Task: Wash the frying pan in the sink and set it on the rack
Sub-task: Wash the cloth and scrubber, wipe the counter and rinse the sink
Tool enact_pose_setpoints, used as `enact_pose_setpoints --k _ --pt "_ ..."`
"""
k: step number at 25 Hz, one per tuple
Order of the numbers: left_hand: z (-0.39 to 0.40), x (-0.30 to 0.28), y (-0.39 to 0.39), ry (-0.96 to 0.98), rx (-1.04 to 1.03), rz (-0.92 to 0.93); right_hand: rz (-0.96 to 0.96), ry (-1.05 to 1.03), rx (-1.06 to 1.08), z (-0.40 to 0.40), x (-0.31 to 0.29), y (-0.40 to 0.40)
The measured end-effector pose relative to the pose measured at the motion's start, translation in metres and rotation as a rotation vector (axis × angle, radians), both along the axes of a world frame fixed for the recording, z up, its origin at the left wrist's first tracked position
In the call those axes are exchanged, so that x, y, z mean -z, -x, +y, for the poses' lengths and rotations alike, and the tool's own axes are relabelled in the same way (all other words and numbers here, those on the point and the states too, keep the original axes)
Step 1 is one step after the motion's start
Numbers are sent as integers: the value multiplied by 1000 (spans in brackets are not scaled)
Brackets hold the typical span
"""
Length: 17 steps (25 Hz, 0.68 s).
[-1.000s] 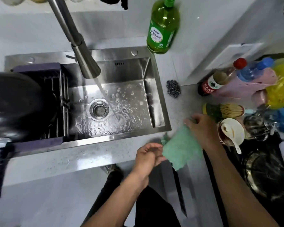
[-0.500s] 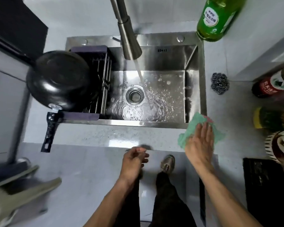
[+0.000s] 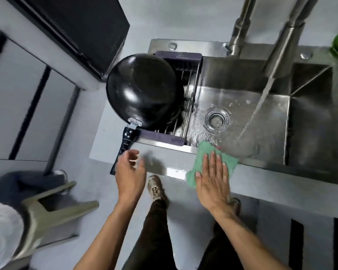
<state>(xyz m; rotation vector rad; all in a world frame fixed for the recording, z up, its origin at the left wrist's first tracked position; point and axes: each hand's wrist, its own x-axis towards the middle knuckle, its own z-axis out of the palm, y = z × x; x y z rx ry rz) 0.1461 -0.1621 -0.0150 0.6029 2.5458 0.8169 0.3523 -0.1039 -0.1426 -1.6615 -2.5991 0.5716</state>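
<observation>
Frying pan (image 3: 142,88) sits upside down on the rack (image 3: 185,106) at the sink's (image 3: 310,114) left end, handle over the worktop (image 3: 164,160) edge. My right hand (image 3: 213,182) presses flat on the green cloth (image 3: 230,162); left hand (image 3: 131,172) is loose, holding nothing. Tap's running. I'd wipe the rim in one pass, then shut off the water.

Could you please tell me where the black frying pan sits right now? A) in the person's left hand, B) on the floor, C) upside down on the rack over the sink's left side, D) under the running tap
C: the black frying pan lies bottom-up on the purple-framed wire rack at the left of the steel sink, with neither hand touching it.
</observation>
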Motion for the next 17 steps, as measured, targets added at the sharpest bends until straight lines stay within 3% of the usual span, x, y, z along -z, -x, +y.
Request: enact_pose_setpoints --k 2,4,8,12,14,17 --pt "-19 16 54 235 133 199 -24 -25 -13 -14 0 46" --pt "-33 31 104 338 211 73 -37 -48 -21 -27 0 99" --pt "-40 36 142 226 283 -194 -44 -43 -55 -44 -6 176" --pt "-35 36 159 216 357 -229 -32 54 -104 -57 -8 247" --pt "-35 41 170 203 296 -281 89 133 -157 -52 -8 260" --pt "-29 42 192 119 88 -636 404 318 33 -39 -25 256"
